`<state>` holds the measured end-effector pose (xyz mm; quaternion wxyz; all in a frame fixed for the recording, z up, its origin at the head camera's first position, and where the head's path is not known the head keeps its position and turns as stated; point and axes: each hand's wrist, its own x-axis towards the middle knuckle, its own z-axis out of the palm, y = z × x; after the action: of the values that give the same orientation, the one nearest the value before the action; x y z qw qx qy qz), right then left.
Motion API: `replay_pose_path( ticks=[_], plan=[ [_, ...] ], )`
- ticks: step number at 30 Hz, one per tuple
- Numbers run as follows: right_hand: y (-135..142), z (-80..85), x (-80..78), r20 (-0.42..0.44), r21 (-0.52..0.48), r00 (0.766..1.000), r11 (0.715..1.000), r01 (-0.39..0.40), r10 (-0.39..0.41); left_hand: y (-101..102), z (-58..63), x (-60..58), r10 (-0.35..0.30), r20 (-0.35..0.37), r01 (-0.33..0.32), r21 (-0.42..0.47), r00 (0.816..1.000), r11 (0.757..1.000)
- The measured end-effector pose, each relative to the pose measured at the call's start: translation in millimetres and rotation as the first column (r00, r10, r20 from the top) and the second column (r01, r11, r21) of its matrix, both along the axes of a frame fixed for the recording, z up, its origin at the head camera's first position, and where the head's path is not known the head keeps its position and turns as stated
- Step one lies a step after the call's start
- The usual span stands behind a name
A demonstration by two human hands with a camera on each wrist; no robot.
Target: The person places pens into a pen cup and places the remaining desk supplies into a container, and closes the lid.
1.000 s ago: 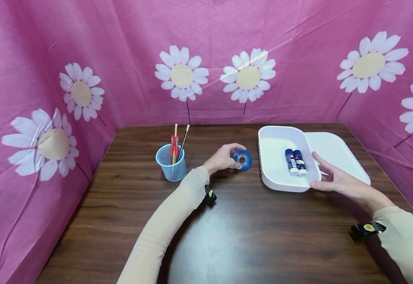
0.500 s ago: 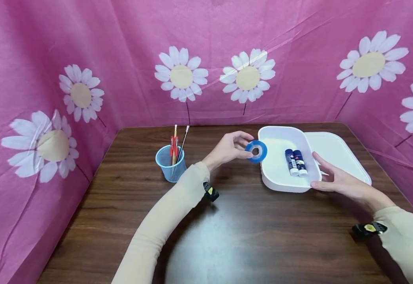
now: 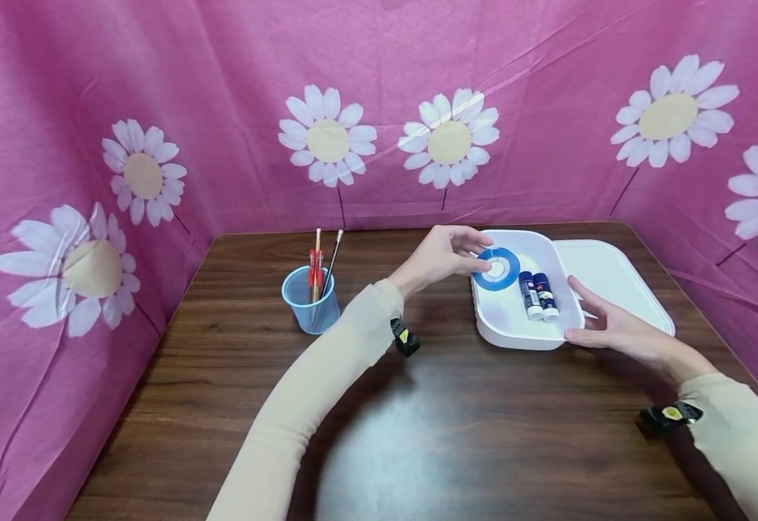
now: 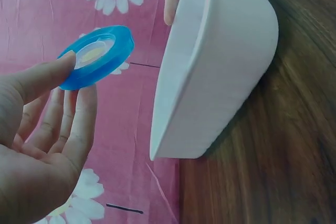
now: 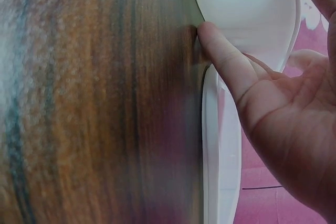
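My left hand (image 3: 442, 257) pinches a roll of blue tape (image 3: 512, 270) between thumb and fingertips, over the left part of a white plastic box (image 3: 515, 340). In the left wrist view the tape roll (image 4: 119, 51) is tilted and apart from the box's wall (image 4: 220, 72). Two glue sticks (image 3: 531, 298) with dark blue and white bodies lie side by side inside the box. My right hand (image 3: 620, 329) touches the box's right side with thumb and fingers spread. In the right wrist view the straight thumb (image 5: 223, 51) rests against the outer wall.
A white lid (image 3: 620, 278) lies on the brown wooden table (image 3: 483, 434), right of the box and partly behind my right hand. A light blue mesh cup (image 3: 313, 307) with pencils and red-clipped pens stands on the left. Pink flowered cloth (image 3: 379, 51) surrounds the table.
My left hand has lifted the tape roll off the table and carried it right, from beside the box to over its inside. My right hand stays at the box.
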<state>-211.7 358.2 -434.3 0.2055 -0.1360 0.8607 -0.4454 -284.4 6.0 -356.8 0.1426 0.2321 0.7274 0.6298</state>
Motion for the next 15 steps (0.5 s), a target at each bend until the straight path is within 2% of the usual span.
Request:
replay_pose_path(
  ticks=[9, 15],
  plan=[
    [-3, 3.0, 1.7, 0.009, -0.02, 1.0, 1.0, 0.004, -0.004, 11, 6.4, -1.3, 0.027, 0.046, -0.026, -0.018, 0.999, 1.0],
    [-4, 2.9, 2.6, -0.008, -0.031, 1.0, 1.0, -0.001, 0.001, 19, 11.9, -1.8, 0.06, 0.058, -0.056, -0.077, 0.996, 0.996]
  ],
)
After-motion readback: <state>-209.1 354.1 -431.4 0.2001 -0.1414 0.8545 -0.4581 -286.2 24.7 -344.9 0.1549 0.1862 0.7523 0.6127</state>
